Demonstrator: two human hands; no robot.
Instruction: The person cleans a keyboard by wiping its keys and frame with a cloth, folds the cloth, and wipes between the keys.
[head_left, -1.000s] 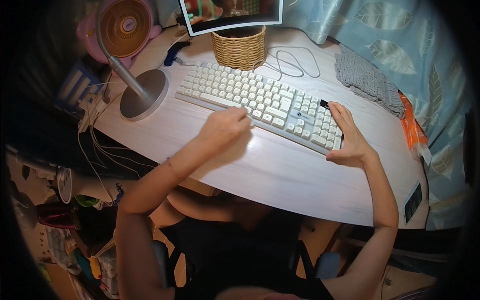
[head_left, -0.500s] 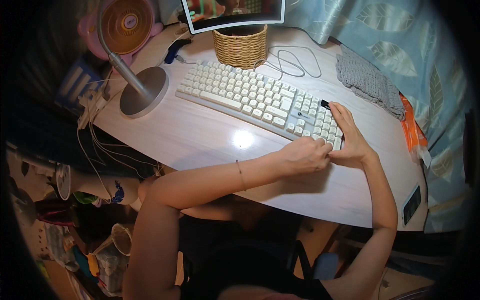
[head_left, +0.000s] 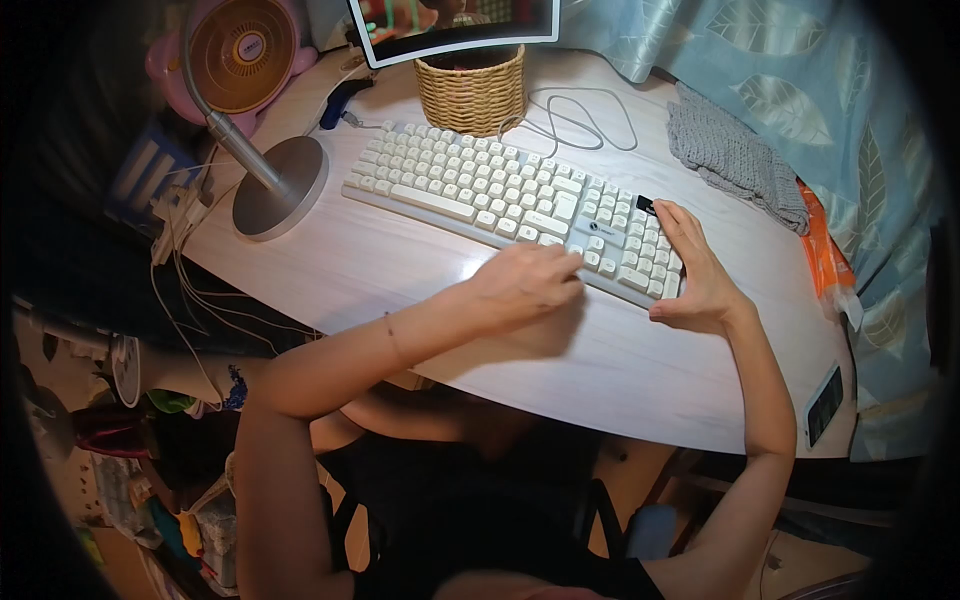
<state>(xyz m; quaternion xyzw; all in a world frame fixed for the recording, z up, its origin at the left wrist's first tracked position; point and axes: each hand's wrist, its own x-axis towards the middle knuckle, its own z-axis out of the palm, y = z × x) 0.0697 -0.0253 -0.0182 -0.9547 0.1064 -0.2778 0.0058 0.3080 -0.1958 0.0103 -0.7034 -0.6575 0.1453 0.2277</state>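
Note:
A white keyboard (head_left: 455, 190) with a pale grey frame lies at a slant across the desk. My right hand (head_left: 703, 275) grips its right end, fingers along the far side by the number pad and thumb at the near edge. At the keyboard's front edge, near the arrow keys, my left hand (head_left: 528, 285) is closed with its fingertips pressed together. Whatever those fingers may hold is hidden. A thin bracelet (head_left: 392, 338) circles the left forearm.
Behind the keyboard stand a wicker basket (head_left: 470, 95), a framed screen (head_left: 455, 50) and a looped grey cable (head_left: 590, 120). A lamp base (head_left: 290, 195) is at left, with a pink heater (head_left: 235, 60) behind. Grey knitwear (head_left: 735, 150), an orange bag (head_left: 820, 245) and a phone (head_left: 824, 408) lie at right.
My left hand has moved left along the keyboard's front edge, away from my right hand, staying closed. The right hand keeps its grip. The whole view has shifted slightly.

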